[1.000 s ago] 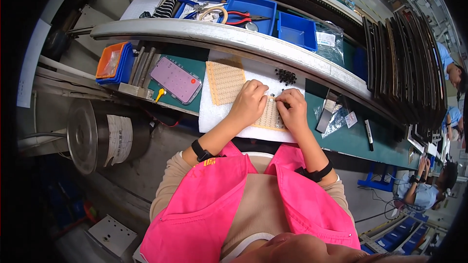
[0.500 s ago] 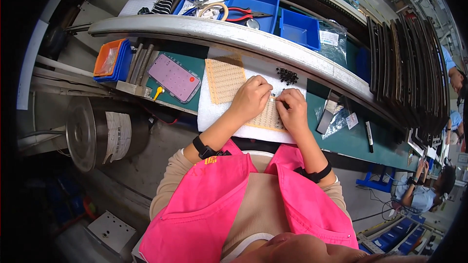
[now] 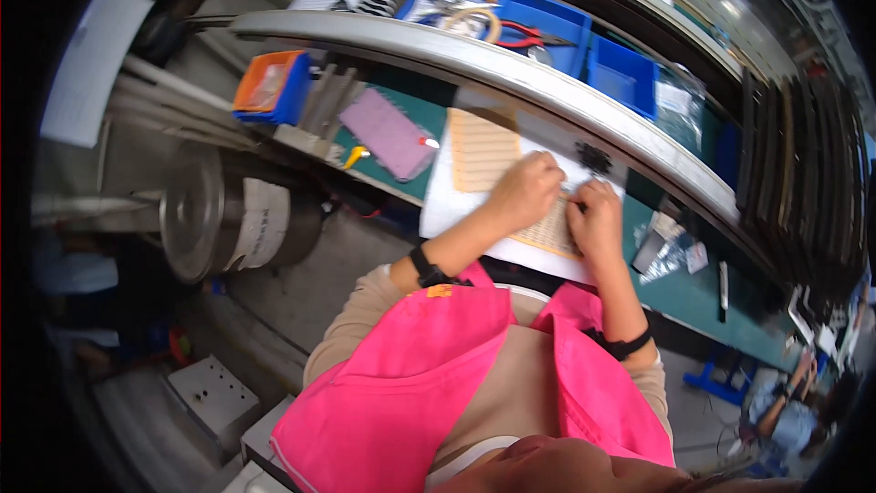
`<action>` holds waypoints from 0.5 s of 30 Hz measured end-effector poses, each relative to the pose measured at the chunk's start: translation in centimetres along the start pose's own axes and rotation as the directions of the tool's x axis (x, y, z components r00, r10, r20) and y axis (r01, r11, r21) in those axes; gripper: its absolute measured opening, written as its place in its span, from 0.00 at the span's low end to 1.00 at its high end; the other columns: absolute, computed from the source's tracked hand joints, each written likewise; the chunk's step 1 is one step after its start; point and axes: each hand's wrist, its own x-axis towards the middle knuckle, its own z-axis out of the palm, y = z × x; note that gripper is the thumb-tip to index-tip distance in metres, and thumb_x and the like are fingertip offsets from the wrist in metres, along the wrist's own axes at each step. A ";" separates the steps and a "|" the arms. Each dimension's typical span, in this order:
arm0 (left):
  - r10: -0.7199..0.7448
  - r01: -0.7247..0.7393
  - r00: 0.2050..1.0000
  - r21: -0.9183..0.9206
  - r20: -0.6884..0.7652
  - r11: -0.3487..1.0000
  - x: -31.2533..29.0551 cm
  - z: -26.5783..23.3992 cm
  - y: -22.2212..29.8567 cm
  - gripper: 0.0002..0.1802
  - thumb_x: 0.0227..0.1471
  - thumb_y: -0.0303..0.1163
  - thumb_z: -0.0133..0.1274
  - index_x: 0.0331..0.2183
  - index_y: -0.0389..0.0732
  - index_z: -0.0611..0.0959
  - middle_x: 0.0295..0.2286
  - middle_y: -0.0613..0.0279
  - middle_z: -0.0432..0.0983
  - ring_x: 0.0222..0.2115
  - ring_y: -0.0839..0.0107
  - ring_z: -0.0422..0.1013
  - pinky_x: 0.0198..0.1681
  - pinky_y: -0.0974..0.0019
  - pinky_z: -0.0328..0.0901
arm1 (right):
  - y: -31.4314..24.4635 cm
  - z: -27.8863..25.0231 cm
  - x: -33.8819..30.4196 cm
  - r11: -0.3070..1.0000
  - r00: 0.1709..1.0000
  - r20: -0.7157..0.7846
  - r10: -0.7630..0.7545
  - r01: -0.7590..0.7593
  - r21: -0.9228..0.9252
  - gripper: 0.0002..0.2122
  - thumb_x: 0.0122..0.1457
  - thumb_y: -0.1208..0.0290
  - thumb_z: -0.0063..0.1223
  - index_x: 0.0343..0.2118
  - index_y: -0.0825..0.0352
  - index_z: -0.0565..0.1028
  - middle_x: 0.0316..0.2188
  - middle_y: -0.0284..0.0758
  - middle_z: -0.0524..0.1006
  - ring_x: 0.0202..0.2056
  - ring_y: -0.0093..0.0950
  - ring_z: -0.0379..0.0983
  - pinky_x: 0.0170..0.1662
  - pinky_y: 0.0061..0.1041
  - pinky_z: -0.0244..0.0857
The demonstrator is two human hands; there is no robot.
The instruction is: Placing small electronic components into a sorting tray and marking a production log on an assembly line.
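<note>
Both of my hands work close together over a tan panel (image 3: 546,236) with rows of small marks, which lies on a white foam sheet (image 3: 441,210). My left hand (image 3: 527,190) has its fingers pinched together at the panel's upper part. Beside it, my right hand (image 3: 598,219) is bent inward, thumb and fingertips pressed together. Whatever is between the fingertips is too small and blurred to name. A second tan panel (image 3: 484,151) lies to the left on the sheet. Just beyond my right hand is a heap of small black parts (image 3: 595,158).
A metal rail (image 3: 474,53) crosses behind the work. Beyond it stand blue trays (image 3: 623,78) and pliers (image 3: 525,35). A pink phone-like slab (image 3: 388,132) lies left; a marker pen (image 3: 724,288) lies right. Dark upright plates (image 3: 803,173) stand far right, where another person (image 3: 785,411) sits.
The whole view has swung, so the bench appears farther right and is blurred. My hands stay close together over the same panel, with little visible change in their grip.
</note>
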 end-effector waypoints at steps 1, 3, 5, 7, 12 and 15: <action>0.011 -0.011 1.000 -0.007 -0.011 1.000 0.0 0.1 0.0 0.05 0.42 0.22 0.54 0.28 0.35 0.81 0.28 0.54 0.71 0.32 0.55 0.70 0.37 0.58 0.67 | 0.2 0.0 -0.1 1.000 1.000 -0.010 -0.017 0.018 0.006 0.02 0.41 0.80 0.55 0.20 0.70 0.74 0.24 0.41 0.73 0.32 0.41 0.70 0.36 0.38 0.63; 0.024 -0.024 1.000 -0.005 -0.007 1.000 -0.2 0.3 0.1 0.05 0.41 0.23 0.54 0.26 0.35 0.80 0.28 0.53 0.71 0.32 0.56 0.69 0.37 0.58 0.67 | 0.3 0.1 -0.7 0.997 0.995 -0.060 -0.078 0.078 0.013 0.02 0.43 0.80 0.55 0.21 0.71 0.74 0.24 0.42 0.72 0.31 0.42 0.69 0.35 0.38 0.63; 0.140 -0.138 0.990 0.094 -0.012 0.986 -0.7 0.5 -0.4 0.04 0.37 0.28 0.53 0.20 0.39 0.77 0.25 0.58 0.72 0.32 0.58 0.68 0.36 0.59 0.67 | -0.4 0.2 -1.6 0.986 0.981 -0.105 -0.165 0.165 -0.012 0.04 0.44 0.81 0.54 0.25 0.73 0.75 0.25 0.44 0.72 0.31 0.43 0.69 0.34 0.38 0.63; 0.111 -0.107 0.993 0.122 -0.031 0.987 -1.2 1.1 -0.8 0.04 0.36 0.29 0.53 0.19 0.40 0.78 0.24 0.60 0.72 0.32 0.60 0.67 0.36 0.60 0.67 | -0.8 0.2 -2.5 0.977 0.977 -0.072 -0.199 0.193 -0.090 0.09 0.45 0.81 0.53 0.31 0.73 0.77 0.28 0.45 0.73 0.32 0.43 0.70 0.35 0.37 0.64; 0.129 -0.138 0.990 0.218 0.053 0.966 -0.8 2.1 -1.0 0.06 0.36 0.30 0.54 0.21 0.38 0.78 0.27 0.55 0.71 0.33 0.57 0.68 0.36 0.58 0.67 | -0.8 -0.2 -3.4 0.939 0.961 -0.029 -0.275 0.262 -0.223 0.13 0.48 0.80 0.50 0.39 0.72 0.77 0.31 0.46 0.72 0.34 0.45 0.68 0.37 0.40 0.62; 0.033 -0.037 0.999 0.194 0.022 0.980 -1.1 2.6 -1.4 0.06 0.37 0.30 0.55 0.22 0.37 0.78 0.29 0.54 0.71 0.34 0.55 0.69 0.37 0.57 0.66 | 0.4 0.4 -3.2 0.934 0.945 -0.060 -0.322 0.307 -0.185 0.14 0.48 0.79 0.48 0.40 0.72 0.76 0.29 0.47 0.71 0.33 0.47 0.67 0.36 0.43 0.59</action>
